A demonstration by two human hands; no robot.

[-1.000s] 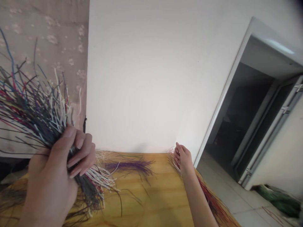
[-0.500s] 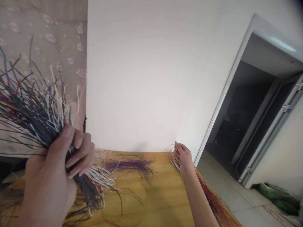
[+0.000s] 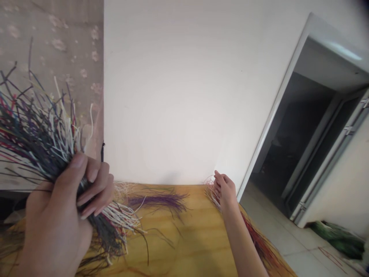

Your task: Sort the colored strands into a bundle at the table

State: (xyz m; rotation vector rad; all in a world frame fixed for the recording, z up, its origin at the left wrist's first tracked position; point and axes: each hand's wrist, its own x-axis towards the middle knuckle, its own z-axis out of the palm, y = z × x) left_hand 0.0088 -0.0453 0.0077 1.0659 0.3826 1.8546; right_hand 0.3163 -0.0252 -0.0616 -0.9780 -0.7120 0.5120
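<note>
Just one small change over that last second: a slight leftward drift of the whole view, with no clear shift of either hand against the surface (image 3: 184, 238)! Clenched a thick bundle of multicoloured strands (image 3: 37, 142) in the left grip (image 3: 62, 200), out over the near-left corner of the surface, fingers wrapped hard round its middle, dark, white and red ends fanning upward and a shorter tail hanging toward the wood. Reached to the far edge of the surface with the right grip (image 3: 225, 190), fingers curled at a thin tuft of pale and red strands (image 3: 210, 194); pinching or only touching, impossible to call from here! Found a purple bunch (image 3: 157, 202) lying flat along that far edge, pale strands (image 3: 123, 190) just beside it, and a long red-and-dark run (image 3: 259, 246) trailing down the right edge. Spotted a green bundle (image 3: 336, 240) on the tile floor (image 3: 268, 238), well off to the right of the surface.
</note>
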